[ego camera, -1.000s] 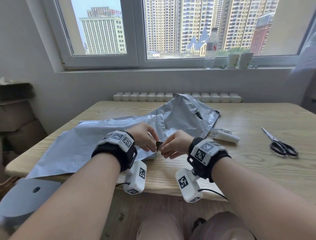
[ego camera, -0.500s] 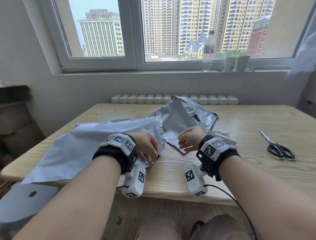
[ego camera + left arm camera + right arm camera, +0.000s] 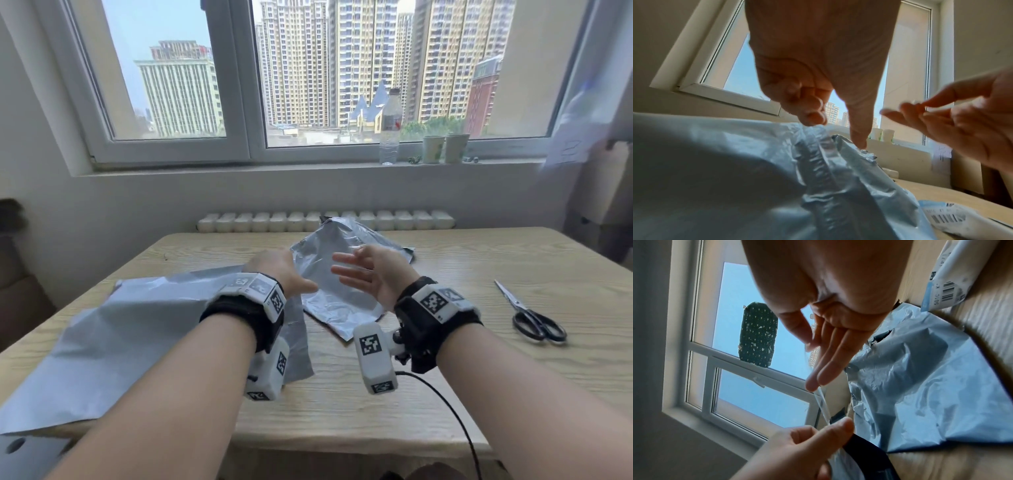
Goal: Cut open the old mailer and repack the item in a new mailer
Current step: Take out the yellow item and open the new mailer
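Note:
A large flat grey new mailer (image 3: 120, 339) lies on the left of the table. A crumpled grey old mailer (image 3: 342, 298) lies in the middle. My left hand (image 3: 274, 267) hovers over where the two meet, fingers curled, pinching a thin clear strip (image 3: 823, 400). That strip runs up to the fingertips of my right hand (image 3: 346, 270), which is open with straight fingers above the old mailer. The item, a white packet with a barcode (image 3: 949, 217), lies on the wood just right of the old mailer; my right hand hides it in the head view.
Black-handled scissors (image 3: 534, 320) lie on the table (image 3: 445, 260) to the right. A white radiator (image 3: 325, 221) runs behind the table's far edge. A bottle (image 3: 390, 126) and two cups (image 3: 445, 147) stand on the windowsill.
Both hands have lifted from the mailer's near edge and moved farther over the old mailer. My right hand has gone from pinching to straight fingers. The head view has tilted up.

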Available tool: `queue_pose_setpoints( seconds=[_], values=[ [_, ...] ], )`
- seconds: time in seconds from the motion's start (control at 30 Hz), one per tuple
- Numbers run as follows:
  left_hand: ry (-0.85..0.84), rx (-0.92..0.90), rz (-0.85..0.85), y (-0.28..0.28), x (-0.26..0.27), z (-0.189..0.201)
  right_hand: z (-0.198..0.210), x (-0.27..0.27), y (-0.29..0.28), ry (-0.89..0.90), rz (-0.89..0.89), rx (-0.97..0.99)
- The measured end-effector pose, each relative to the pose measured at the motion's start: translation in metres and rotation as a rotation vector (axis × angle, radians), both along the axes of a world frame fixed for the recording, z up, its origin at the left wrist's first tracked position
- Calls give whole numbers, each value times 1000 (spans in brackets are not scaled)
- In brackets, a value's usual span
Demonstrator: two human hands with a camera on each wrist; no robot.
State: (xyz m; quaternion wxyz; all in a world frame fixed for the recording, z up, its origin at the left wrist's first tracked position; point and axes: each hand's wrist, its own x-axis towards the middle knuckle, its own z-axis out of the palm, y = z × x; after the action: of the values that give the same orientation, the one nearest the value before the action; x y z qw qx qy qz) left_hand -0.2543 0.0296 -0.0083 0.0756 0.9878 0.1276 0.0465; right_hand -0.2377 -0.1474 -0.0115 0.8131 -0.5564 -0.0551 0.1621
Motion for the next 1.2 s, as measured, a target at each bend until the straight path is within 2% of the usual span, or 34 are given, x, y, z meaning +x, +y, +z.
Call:
queue_pose_setpoints(
  seconds=[0.07, 0.17, 0.37, 0.47, 0.57, 0.67, 0.73, 0.8, 0.9, 0.97, 1.07, 1.2],
  values=[
    [6, 65, 25, -3, 9, -2, 6, 6, -3, 9, 0, 93],
    [47, 56, 61, -4, 20, 0, 14, 18, -10, 34, -75, 185],
    [92, 10, 78, -2, 32, 11, 26, 51, -44, 4, -424, 156],
    [125, -43, 46, 0, 35, 11, 28, 67, -73, -44, -567, -3],
    [96, -84, 28, -3, 37, 11, 23, 81, -98, -105, -608, -279],
    [57, -125, -5, -14, 38, 14, 15, 81, -118, -158, -519, -612],
    [58, -248, -79, -28, 42, 15, 9, 74, -126, -155, -397, -695],
    [59, -367, -174, -48, 46, 17, 6, 67, -128, -134, -291, -620],
    [38, -500, -308, -91, 50, 20, 6, 61, -126, -111, -242, -406],
    [76, -654, -369, -117, 55, 21, 9, 59, -123, -111, -210, -283],
    [149, -835, -394, -142, 62, 23, 12, 59, -118, -113, -158, -128],
    [157, -960, -335, -143, 75, 22, 12, 68, -109, -119, -125, -49]
  ],
)
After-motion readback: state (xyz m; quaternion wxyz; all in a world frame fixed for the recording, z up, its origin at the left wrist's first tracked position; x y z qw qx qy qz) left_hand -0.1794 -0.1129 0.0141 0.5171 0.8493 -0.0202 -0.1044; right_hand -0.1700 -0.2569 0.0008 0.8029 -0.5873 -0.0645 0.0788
